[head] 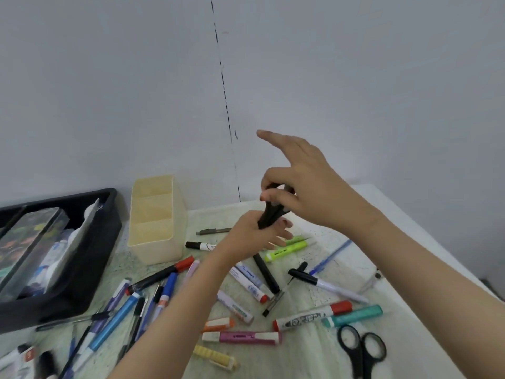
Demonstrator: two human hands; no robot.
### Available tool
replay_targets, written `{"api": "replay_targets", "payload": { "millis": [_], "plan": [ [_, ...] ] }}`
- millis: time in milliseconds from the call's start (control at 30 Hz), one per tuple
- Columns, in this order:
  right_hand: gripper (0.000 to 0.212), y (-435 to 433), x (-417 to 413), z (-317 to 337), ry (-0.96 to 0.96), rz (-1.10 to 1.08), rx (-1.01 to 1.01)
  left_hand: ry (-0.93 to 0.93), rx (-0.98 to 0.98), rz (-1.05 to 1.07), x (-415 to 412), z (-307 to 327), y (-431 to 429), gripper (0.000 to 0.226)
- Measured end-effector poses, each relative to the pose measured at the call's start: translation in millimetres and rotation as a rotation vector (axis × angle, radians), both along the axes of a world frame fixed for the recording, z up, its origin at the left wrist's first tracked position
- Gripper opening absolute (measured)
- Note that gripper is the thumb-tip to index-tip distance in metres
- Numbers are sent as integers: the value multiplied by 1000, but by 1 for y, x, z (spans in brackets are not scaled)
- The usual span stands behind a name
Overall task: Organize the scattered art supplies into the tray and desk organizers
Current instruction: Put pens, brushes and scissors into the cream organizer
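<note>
A person's two hands meet above a pale green speckled tabletop [314, 362] set against a white wall. The left hand [254, 236] has its grip clenched round the lower end of a black object [269, 217]. The right hand [308, 192] pinches the upper end, with the index finger pointing outward. The object is held in the air just right of the organizer, and its exact kind is hard to tell.

At the left edge sits a black tray [106, 242]. It holds a clear-lidded case [27, 242] of dark, mixed colours, plus white and blue items too blurred to name. Just right of the tray stands a cream desk organizer [157, 242], open at the top, with three compartments in a row.

Loose supplies lie scattered across the tabletop:
- A yellow highlighter [287, 250] lies beneath the hands.
- A pink highlighter [243, 337] and an orange one [218, 324] lie nearer the viewer.
- A red-capped marker [314, 315] lies beside a teal marker [355, 315].
- Black-handled scissors [360, 348] lie at the lower right.
- A cluster of blue pens [114, 324] lies in front of the tray.
</note>
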State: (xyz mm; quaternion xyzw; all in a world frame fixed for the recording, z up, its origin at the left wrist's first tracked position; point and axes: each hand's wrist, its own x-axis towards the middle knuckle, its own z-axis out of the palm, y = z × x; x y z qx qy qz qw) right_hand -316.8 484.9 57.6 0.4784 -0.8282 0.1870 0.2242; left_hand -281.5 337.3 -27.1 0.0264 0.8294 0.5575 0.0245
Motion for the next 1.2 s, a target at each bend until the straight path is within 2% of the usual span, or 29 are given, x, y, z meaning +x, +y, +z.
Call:
{"api": "replay_targets", "payload": {
  "millis": [67,133,233,300,367,433,467,533,667,833,900,1033,1200],
  "plan": [
    [19,8,-3,-9,-108,-16,-70,-72,127,-15,3,-2,5,24],
    [31,22,-8,-23,-251,-79,-194,-99,234,-18,7,-3,7,28],
    [30,59,-17,-51,-359,-328,-293,-147,392,-12,9,-7,9,30],
    [29,90,-23,-72,-424,-593,-164,-180,489,-13,10,-11,12,31],
    [31,118,-23,-94,-447,-873,102,-209,582,-7,11,-16,17,33],
    [31,138,-18,-116,-431,-1048,341,-225,670,0,11,-20,22,39],
    [30,145,-15,-125,-426,-1095,386,-230,703,4,11,-22,24,42],
    [31,152,-11,-139,-417,-1137,352,-238,747,9,10,-26,29,45],
    [30,156,-10,-148,-421,-1140,166,-251,804,19,9,-31,38,46],
    [37,161,-11,-146,-616,-1076,89,-272,832,43,7,-35,44,44],
    [30,162,-8,-143,-672,-990,-53,-286,840,55,6,-36,45,42],
    [18,155,1,-120,-704,-686,-514,-282,880,65,3,-37,44,44],
    [14,132,10,-67,-560,-475,-642,-253,918,94,-2,-37,45,50]
  ]
}}
